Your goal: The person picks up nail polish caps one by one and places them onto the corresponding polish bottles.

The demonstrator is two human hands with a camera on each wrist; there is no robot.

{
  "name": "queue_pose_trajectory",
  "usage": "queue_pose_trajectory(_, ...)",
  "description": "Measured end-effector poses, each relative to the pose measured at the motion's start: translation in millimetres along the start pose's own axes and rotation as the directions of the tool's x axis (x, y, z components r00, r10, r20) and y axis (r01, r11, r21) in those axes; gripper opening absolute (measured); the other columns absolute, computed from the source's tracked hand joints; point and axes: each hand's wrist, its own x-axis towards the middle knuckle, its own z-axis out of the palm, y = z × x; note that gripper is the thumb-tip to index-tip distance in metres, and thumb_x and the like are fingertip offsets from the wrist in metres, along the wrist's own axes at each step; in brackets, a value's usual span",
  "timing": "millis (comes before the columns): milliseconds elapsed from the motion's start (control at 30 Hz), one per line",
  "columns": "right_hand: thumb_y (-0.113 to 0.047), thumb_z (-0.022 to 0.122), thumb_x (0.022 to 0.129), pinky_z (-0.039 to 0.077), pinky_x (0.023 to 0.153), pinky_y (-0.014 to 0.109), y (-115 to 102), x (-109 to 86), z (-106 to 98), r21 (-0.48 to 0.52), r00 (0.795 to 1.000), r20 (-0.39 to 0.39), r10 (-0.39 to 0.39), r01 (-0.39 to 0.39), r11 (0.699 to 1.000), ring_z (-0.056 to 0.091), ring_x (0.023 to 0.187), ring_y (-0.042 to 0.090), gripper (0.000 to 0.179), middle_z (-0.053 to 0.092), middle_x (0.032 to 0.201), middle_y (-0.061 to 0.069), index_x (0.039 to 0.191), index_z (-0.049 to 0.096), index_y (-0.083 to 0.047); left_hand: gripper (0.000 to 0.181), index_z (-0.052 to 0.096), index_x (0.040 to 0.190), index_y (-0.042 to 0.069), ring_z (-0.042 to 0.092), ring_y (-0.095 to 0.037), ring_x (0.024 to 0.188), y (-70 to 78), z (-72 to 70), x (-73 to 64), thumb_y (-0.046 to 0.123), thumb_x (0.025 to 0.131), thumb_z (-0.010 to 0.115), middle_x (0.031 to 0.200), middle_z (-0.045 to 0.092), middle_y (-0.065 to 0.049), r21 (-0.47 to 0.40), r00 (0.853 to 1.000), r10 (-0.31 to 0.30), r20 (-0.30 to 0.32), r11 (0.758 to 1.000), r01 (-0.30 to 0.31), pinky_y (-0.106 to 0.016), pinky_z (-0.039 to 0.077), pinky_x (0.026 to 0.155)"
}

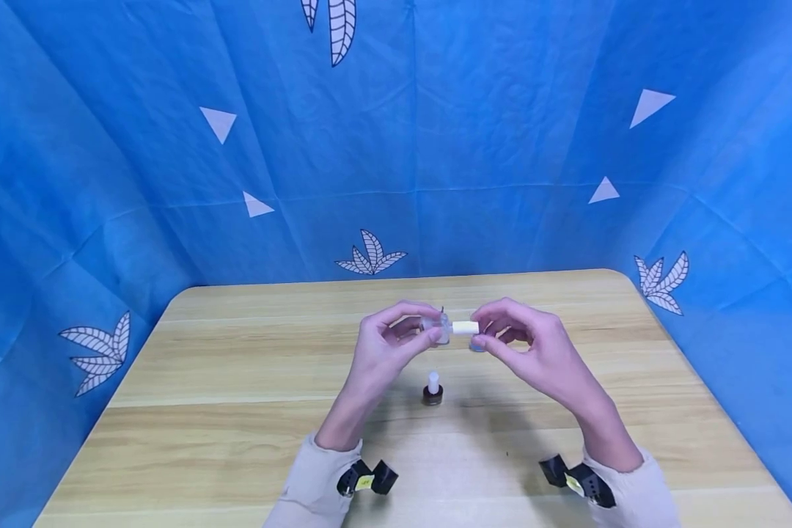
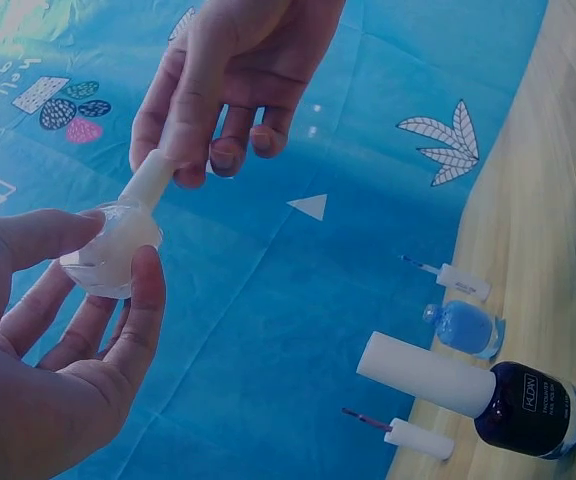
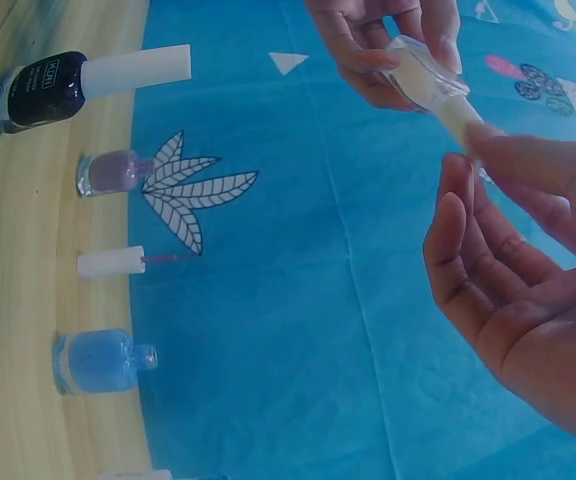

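My left hand holds a small clear nail polish bottle with milky white polish, gripping it between thumb and fingers above the table. The bottle lies tilted, its neck toward my right hand. Thumb and forefinger of that right hand pinch the white cap, which sits at the bottle's neck. In the right wrist view the cap lines up with the bottle, and the other right fingers are loosely bent beneath. The brush inside is hidden.
On the wooden table stands a dark nail polish bottle with its white cap on. Beyond it are uncapped blue and mauve bottles. White brush caps stand with brushes pointing up. A blue cloth hangs around the table.
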Motion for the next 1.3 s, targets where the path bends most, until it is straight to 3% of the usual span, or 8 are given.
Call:
queue_pose_trajectory(167,-0.002,0.079,0.089,0.062,0.071,0.025,2.1,-0.4,-0.7,-0.036,1.0,-0.004,0.0,0.0,0.999,0.071,0.08,0.014,0.024,0.075,0.093,-0.006,0.109,0.073,-0.014,0.02,0.072,0.112,-0.005,0.07,-0.033,0.107,-0.7,0.0,0.5,-0.002,0.091,0.075,0.116,0.068,-0.018,-0.003,1.0,-0.003,0.005,1.0,0.003,-0.044,0.062,0.089)
queue_pose_trajectory(400,-0.013,0.073,0.098,0.061,0.071,0.026,4.2,-0.9,1.2,-0.031,0.999,0.031,0.043,-0.042,0.999,0.072,0.078,0.012,0.009,0.075,0.091,-0.004,0.107,0.074,-0.013,0.021,0.072,0.111,-0.006,0.07,-0.033,0.107,-0.5,0.1,0.2,-0.005,0.09,0.075,0.115,0.068,-0.018,-0.013,1.0,0.01,0.005,1.0,-0.01,-0.044,0.062,0.089)
queue_pose_trajectory(767,-0.013,0.065,0.102,0.049,0.052,0.026,4.3,-2.0,3.1,-0.061,0.998,0.036,0.045,-0.043,0.997,0.063,0.065,0.014,0.014,0.067,0.075,-0.006,0.093,0.072,-0.021,0.021,0.073,0.11,-0.006,0.07,-0.032,0.109,-1.0,1.9,-0.7,-0.005,0.089,0.076,0.117,0.069,-0.016,0.0,1.0,0.011,0.014,1.0,-0.011,-0.043,0.062,0.09)
queue_pose_trajectory(900,-0.013,0.069,0.1,0.057,0.06,0.026,4.1,-1.1,2.2,-0.035,0.998,0.029,0.058,-0.057,0.998,0.068,0.072,0.015,0.008,0.071,0.086,-0.007,0.106,0.072,-0.019,0.022,0.073,0.111,-0.006,0.071,-0.032,0.107,-1.1,1.9,0.2,-0.005,0.089,0.076,0.115,0.069,-0.017,-0.012,1.0,0.011,0.004,1.0,-0.011,-0.045,0.063,0.087)
queue_pose_trajectory(1033,-0.008,0.076,0.094,0.062,0.068,0.026,3.5,-0.1,1.9,0.002,0.999,0.026,0.039,-0.039,0.999,0.072,0.079,0.017,0.025,0.073,0.097,-0.005,0.117,0.069,-0.016,0.023,0.073,0.111,-0.005,0.072,-0.032,0.104,-1.5,1.9,1.0,-0.005,0.089,0.077,0.114,0.069,-0.018,-0.007,1.0,0.005,-0.011,1.0,-0.005,-0.045,0.063,0.086)
queue_pose_trajectory(1300,-0.004,0.079,0.09,0.061,0.068,0.024,2.7,0.7,1.1,-0.034,1.0,0.007,0.014,-0.014,0.999,0.071,0.077,0.018,0.021,0.073,0.09,-0.007,0.108,0.071,-0.01,0.022,0.074,0.111,-0.002,0.071,-0.032,0.106,-1.2,2.1,1.3,-0.002,0.089,0.078,0.114,0.07,-0.016,0.014,1.0,-0.005,-0.018,1.0,0.005,-0.043,0.062,0.089)
